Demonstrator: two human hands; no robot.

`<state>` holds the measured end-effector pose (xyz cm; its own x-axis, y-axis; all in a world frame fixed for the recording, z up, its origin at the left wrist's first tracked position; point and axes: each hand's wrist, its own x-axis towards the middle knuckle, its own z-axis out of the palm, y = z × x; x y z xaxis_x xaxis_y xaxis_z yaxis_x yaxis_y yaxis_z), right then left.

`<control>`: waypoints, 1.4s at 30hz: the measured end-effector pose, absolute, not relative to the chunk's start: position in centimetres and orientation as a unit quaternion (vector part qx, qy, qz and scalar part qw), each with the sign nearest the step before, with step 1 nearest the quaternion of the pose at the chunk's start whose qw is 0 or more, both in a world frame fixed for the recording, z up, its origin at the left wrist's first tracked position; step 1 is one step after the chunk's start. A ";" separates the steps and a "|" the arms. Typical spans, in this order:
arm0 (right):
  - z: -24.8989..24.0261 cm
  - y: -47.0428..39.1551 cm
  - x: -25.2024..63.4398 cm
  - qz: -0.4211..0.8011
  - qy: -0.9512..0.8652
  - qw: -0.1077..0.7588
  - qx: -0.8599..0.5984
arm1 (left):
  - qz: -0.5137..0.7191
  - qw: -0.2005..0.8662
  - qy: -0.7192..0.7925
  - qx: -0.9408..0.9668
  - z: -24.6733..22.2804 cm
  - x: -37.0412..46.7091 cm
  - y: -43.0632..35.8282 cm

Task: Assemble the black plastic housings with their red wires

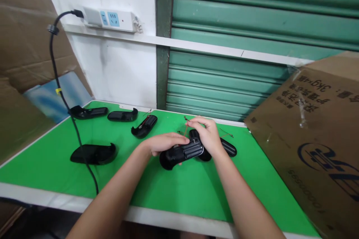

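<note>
My left hand [168, 142] is closed round a black plastic housing [179, 153] with a ribbed section, held over the green tabletop. Thin red wires rise from this housing. Between thumb and fingers, my right hand [204, 129] pinches the wires [186, 121] near their end, which carries a small dark tip. Behind and under the right wrist lie other black housings [229, 147], partly hidden by the hand and forearm. A similar housing with wires [144, 126] rests left of my left hand.
More black shells [122, 115] lie at the table's left, one [94, 154] nearer the front. A black cable [67, 104] hangs across the left side from a power strip [112, 18]. Cardboard boxes [314, 130] flank the green table [157, 190]; a green shutter [252, 18] stands behind.
</note>
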<state>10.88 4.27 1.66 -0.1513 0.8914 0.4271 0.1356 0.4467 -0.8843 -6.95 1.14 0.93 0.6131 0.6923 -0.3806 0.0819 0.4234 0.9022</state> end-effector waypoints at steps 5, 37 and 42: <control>1.5 4.4 10.9 0.193 -0.619 0.618 -0.444 | 0.289 0.748 0.415 0.430 0.5 -6.7 1.9; -0.1 3.4 9.0 0.225 -0.742 0.495 -0.392 | 0.551 0.626 0.402 0.379 -1.5 -5.6 3.3; -0.7 3.4 9.0 0.152 -0.801 0.454 -0.359 | 0.573 0.610 0.418 0.354 -1.2 -5.8 3.3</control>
<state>9.05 3.44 -0.71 -0.3288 0.7132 0.6191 0.4377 0.6960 -0.5693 -5.81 3.34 -1.15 -0.0061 0.9946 -0.1040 -0.4022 0.0928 0.9108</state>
